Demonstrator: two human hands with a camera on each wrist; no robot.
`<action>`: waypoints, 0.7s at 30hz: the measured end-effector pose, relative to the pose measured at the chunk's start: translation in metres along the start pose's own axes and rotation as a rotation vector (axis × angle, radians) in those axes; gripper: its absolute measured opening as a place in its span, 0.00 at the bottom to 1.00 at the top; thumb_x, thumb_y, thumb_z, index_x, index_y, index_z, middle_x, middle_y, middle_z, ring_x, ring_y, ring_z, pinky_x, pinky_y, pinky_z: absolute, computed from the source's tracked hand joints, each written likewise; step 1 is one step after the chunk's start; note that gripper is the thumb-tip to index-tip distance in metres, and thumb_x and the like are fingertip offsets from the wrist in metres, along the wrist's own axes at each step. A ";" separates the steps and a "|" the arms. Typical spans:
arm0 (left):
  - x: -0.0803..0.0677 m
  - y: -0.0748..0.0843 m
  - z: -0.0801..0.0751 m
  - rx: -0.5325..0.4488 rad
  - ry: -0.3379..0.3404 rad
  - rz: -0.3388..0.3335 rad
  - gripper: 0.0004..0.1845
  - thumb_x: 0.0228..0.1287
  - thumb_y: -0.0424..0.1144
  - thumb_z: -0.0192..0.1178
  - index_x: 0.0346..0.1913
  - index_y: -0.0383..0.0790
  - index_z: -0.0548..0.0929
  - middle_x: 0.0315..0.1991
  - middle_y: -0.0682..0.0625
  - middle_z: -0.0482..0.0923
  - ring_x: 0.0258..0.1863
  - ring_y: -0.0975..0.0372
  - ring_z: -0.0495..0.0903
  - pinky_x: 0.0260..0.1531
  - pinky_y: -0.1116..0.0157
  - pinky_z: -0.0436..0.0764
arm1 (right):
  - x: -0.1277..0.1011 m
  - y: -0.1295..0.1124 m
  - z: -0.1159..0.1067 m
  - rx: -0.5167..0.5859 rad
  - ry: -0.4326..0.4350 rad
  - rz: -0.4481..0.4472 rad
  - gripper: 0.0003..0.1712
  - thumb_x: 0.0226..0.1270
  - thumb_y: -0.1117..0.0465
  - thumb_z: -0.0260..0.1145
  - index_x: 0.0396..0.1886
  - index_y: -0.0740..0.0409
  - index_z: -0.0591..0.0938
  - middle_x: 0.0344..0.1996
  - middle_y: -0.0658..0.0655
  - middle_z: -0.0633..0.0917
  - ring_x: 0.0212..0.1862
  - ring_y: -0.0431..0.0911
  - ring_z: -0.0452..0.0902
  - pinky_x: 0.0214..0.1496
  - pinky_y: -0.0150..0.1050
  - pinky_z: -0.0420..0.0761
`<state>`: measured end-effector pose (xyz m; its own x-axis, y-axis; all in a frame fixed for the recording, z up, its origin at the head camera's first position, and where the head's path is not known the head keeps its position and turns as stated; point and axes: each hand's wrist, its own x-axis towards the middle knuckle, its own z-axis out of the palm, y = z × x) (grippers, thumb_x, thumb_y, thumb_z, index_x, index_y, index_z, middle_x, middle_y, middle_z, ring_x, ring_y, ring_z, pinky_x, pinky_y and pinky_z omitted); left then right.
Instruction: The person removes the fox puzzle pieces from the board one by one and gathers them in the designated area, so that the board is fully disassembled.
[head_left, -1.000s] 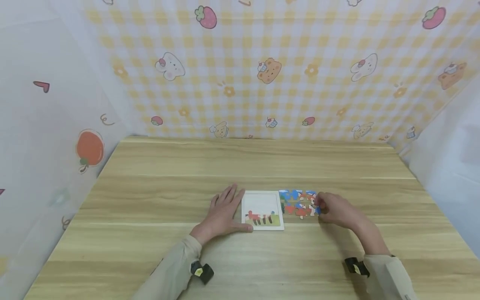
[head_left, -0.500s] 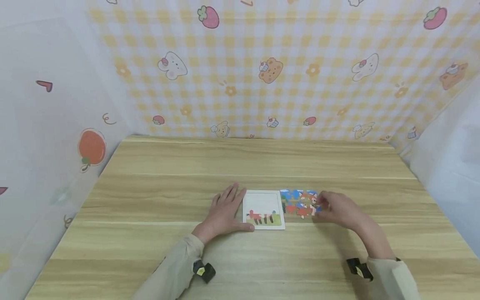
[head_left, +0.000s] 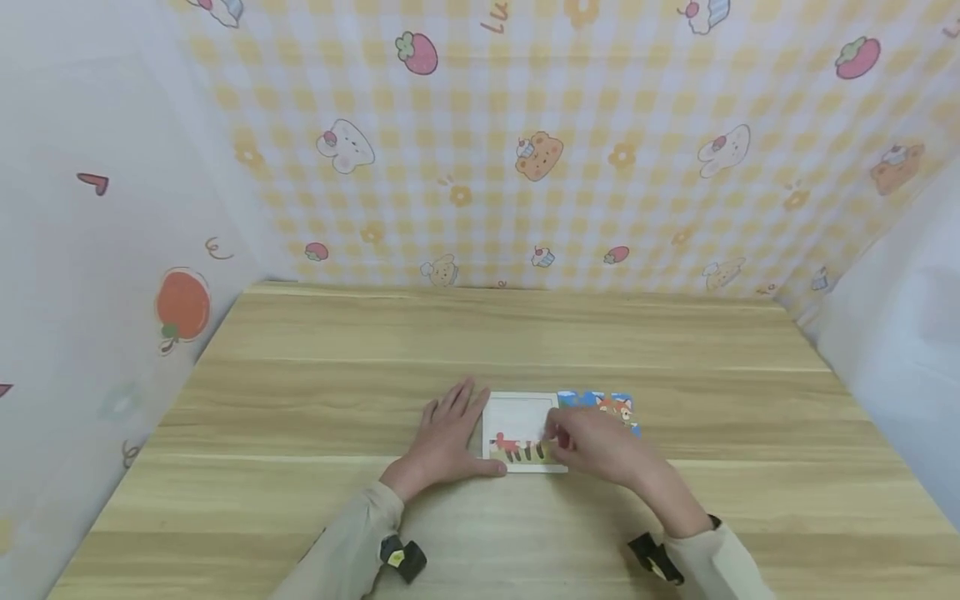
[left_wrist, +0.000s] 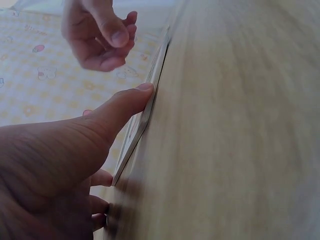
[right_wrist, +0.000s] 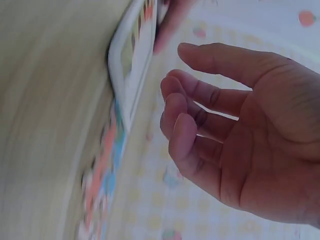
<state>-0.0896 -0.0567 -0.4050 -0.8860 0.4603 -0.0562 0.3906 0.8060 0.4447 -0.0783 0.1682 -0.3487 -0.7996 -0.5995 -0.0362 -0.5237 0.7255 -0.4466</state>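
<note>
A white puzzle tray (head_left: 523, 468) with a partly assembled animal picture along its near side lies flat on the table. My left hand (head_left: 442, 437) braces its left side, fingers spread and fairly straight. In the left wrist view its thumb (left_wrist: 125, 102) touches the near edge of the tray. My right hand (head_left: 600, 442) hovers over the tray's right edge. In the right wrist view the right hand's fingers (right_wrist: 182, 132) are loosely curved, apart from the thumb (right_wrist: 210, 56), and nothing shows between them. Several colourful jigsaw pieces (head_left: 617, 408) lie right of the tray, partly hidden under the right hand.
The wood-grain table (head_left: 375, 333) reaches back to a yellow checked cloth (head_left: 480, 183). White cloth (head_left: 82, 275) hangs at the left side, and more white cloth (head_left: 900, 333) at the right. Black wrist devices are strapped at both sleeves.
My right hand has moved left from the far end of the loose jigsaw pieces to above the tray's right edge. The left hand stays on the tray. The head view has tilted up slightly.
</note>
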 end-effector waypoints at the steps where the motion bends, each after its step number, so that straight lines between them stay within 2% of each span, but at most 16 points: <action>1: 0.000 0.000 0.000 -0.002 0.000 -0.001 0.57 0.34 0.69 0.57 0.66 0.41 0.49 0.66 0.40 0.40 0.64 0.51 0.40 0.55 0.46 0.43 | 0.004 -0.003 0.003 0.025 -0.023 -0.009 0.04 0.54 0.66 0.57 0.29 0.56 0.76 0.21 0.44 0.76 0.21 0.34 0.67 0.23 0.27 0.70; 4: 0.000 0.000 -0.001 -0.005 0.002 0.004 0.56 0.35 0.69 0.57 0.65 0.41 0.50 0.66 0.40 0.40 0.64 0.50 0.40 0.55 0.46 0.43 | 0.016 -0.010 0.011 0.053 -0.055 -0.058 0.07 0.56 0.70 0.53 0.30 0.58 0.76 0.21 0.46 0.76 0.20 0.34 0.66 0.23 0.27 0.70; 7: 0.000 -0.001 0.000 -0.008 0.004 0.016 0.56 0.35 0.69 0.57 0.65 0.40 0.51 0.65 0.40 0.41 0.63 0.50 0.40 0.55 0.46 0.44 | 0.026 -0.016 0.018 0.060 -0.084 -0.059 0.08 0.56 0.71 0.52 0.29 0.58 0.76 0.19 0.45 0.75 0.18 0.35 0.64 0.21 0.28 0.69; 10: 0.000 -0.002 0.000 -0.008 0.006 0.019 0.56 0.36 0.69 0.56 0.65 0.40 0.50 0.66 0.40 0.41 0.64 0.51 0.40 0.54 0.45 0.44 | 0.032 -0.020 0.024 0.043 -0.090 -0.063 0.06 0.54 0.71 0.54 0.28 0.57 0.76 0.20 0.46 0.75 0.21 0.35 0.66 0.24 0.28 0.69; 15: 0.000 -0.003 0.000 -0.008 0.005 0.020 0.56 0.36 0.69 0.56 0.66 0.41 0.50 0.66 0.40 0.40 0.64 0.51 0.40 0.54 0.45 0.44 | 0.036 -0.021 0.030 -0.008 -0.091 -0.037 0.06 0.51 0.70 0.59 0.28 0.56 0.74 0.23 0.47 0.75 0.25 0.37 0.67 0.27 0.29 0.70; 21: 0.000 -0.001 0.000 0.001 0.006 0.017 0.56 0.36 0.69 0.56 0.66 0.40 0.49 0.66 0.41 0.41 0.64 0.51 0.40 0.55 0.46 0.43 | 0.036 -0.020 0.031 -0.010 -0.076 -0.031 0.08 0.49 0.71 0.59 0.28 0.56 0.74 0.23 0.48 0.75 0.27 0.38 0.67 0.28 0.31 0.69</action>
<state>-0.0905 -0.0578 -0.4052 -0.8808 0.4714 -0.0436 0.4055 0.7988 0.4443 -0.0874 0.1220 -0.3690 -0.7584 -0.6455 -0.0908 -0.5511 0.7094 -0.4393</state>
